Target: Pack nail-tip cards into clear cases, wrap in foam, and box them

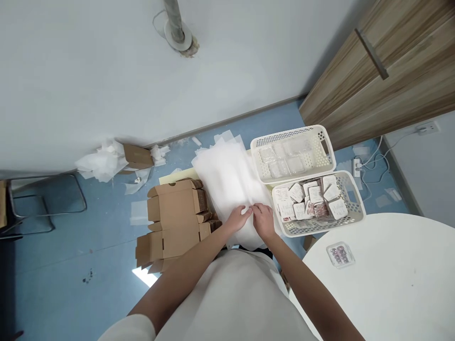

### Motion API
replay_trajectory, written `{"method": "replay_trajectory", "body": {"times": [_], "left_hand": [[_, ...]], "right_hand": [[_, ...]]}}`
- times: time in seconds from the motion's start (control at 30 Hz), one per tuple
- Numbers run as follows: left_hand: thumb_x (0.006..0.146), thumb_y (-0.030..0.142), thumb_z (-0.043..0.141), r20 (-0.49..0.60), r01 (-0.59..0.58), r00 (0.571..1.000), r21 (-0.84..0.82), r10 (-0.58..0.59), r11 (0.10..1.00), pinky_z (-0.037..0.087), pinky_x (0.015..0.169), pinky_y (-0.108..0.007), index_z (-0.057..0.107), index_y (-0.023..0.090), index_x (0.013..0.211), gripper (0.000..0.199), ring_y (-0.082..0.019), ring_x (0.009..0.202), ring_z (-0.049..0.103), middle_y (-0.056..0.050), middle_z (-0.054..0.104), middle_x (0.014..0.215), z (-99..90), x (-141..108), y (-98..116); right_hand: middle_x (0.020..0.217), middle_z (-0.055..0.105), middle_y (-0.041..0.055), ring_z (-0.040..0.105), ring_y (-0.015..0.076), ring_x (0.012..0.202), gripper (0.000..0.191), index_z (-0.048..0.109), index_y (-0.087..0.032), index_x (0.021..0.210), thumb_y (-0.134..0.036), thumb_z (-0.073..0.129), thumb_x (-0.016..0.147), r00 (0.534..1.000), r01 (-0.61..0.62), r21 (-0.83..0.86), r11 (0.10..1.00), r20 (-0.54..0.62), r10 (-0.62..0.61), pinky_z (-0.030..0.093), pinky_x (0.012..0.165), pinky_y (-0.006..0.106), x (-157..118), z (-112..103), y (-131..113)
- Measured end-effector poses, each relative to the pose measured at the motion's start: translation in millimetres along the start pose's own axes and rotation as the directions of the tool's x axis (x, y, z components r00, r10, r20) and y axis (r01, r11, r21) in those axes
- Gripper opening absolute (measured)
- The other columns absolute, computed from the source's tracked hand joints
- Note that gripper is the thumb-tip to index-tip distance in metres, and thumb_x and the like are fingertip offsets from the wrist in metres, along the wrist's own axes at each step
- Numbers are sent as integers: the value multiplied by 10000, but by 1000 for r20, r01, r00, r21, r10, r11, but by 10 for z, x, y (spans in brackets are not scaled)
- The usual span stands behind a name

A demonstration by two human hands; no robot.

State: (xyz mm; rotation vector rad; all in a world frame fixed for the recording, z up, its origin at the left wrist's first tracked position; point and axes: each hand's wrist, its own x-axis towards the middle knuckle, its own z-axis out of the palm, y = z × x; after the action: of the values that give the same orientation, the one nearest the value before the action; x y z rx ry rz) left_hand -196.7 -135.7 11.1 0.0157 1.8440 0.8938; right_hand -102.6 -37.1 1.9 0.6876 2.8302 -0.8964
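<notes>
A stack of thin white foam sheets (pixel 225 168) lies in front of me, its far edges uneven. My left hand (pixel 239 219) is over the near part of the stack, thumb and fingers pinched at the foam. Close beside it, my right hand (pixel 263 220) is also closed, its fingertips nearly meeting those of the left. Both seem to grip the top foam sheet, though the pinched bit is too small to see clearly. Flattened brown cardboard boxes (pixel 178 208) are piled left of the foam.
Right of the foam, one cream basket (pixel 256 163) holds clear plastic cases; another (pixel 284 229) holds several white-labelled packs. A small clear case (pixel 340 255) with purple-red pieces lies on the round white table (pixel 398 289). Crumpled wrapping (pixel 103 162) and a cardboard box (pixel 138 157) are by the wall.
</notes>
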Motion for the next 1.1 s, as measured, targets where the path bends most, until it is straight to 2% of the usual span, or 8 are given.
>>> {"method": "replay_trajectory", "body": {"times": [0.17,0.3,0.5,0.63,0.7,0.8,0.97,1.1], "left_hand": [[718,517,537,-6,-56,998,-305,56,951,434,759,-323,559,153,974,446,-209,873,598,-101,632,959,3,-12,65],[689,428,585,-67,-130,991,-326,114,936,443,673,-290,572,155,756,281,-157,706,578,-33,608,710,-1,-15,47],[698,358,575,-61,-184,983,-379,174,907,446,705,-286,578,151,640,215,-145,682,572,-3,563,624,-76,-125,22],[708,386,558,-27,-236,970,-315,240,919,432,681,-270,586,147,606,261,-146,677,549,2,555,595,-108,-240,8],[717,390,545,-16,-298,953,-227,302,927,414,642,-253,608,144,627,270,-134,646,520,10,555,598,-123,-297,-9],[732,384,519,7,-361,931,-125,365,924,388,584,-236,621,143,637,278,-114,588,480,28,535,571,-166,-400,-32],[716,349,557,74,-447,886,-135,459,884,432,720,-274,655,155,806,235,-165,760,560,-22,641,788,-289,-659,-56],[702,314,609,-5,-451,890,-163,457,877,425,827,-314,594,160,1020,353,-207,962,554,-102,586,1108,-412,-865,-139]], "right_hand": [[1039,588,78,514,199,928,355,585,-221,1039,-82,333,831,984,176,57,983,21,-177,364,813,348,-14,-65,20],[1122,556,75,482,206,1018,354,573,-236,1060,-109,328,838,949,302,110,947,57,-309,364,844,359,-94,-63,-26],[1244,454,140,401,263,1128,410,448,-182,1220,-265,436,818,989,108,44,993,-109,-103,254,945,443,-172,-88,-240],[935,611,92,507,229,911,355,483,-216,1173,-183,384,835,992,-20,13,1000,-127,21,142,961,492,-160,-140,-386],[822,611,64,516,215,835,286,556,-228,1041,-161,389,819,990,-38,13,999,-133,39,166,943,485,-158,-165,-426],[857,583,60,515,207,820,198,572,-213,888,-158,428,764,988,-14,86,996,-153,27,290,871,416,-182,-201,-466],[836,566,50,535,182,780,171,531,-201,806,-138,397,721,986,70,277,958,-166,-24,405,690,294,-289,-274,-592],[881,599,61,577,183,803,225,507,-187,948,-172,374,767,946,-15,376,927,-296,135,426,721,309,-419,-397,-725]]}}
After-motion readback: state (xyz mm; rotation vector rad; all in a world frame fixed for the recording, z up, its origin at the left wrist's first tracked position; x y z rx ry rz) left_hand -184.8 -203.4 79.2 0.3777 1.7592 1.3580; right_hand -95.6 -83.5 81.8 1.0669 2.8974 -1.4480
